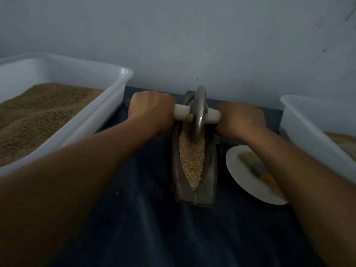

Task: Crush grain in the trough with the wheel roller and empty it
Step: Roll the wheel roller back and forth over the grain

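Counts: two white bins, one trough, one wheel roller, one plate.
Left hand point(152, 110): clenched around the roller's pale handle on its side.
Right hand point(240, 118): clenched around the handle's other end.
Wheel roller point(199, 114): grey metal disc, upright, standing in the far end of the trough at 12 o'clock.
Trough point(177, 170): dark, boat-shaped metal, centred on the desk, lengthwise from 12 to 6 o'clock.
Grain point(191, 158): pale tan, coarse, filling the groove.
Left bin point(115, 89): at 9 o'clock, heaped with brown grain.
Right bin point(300, 120): at 3 o'clock.
Plate point(242, 174): white, at 4 o'clock, carrying a blurred brush-like item.
Desk point(154, 228): covered in dark blue cloth.
Room: dim, plain pale wall point(192, 35) behind.
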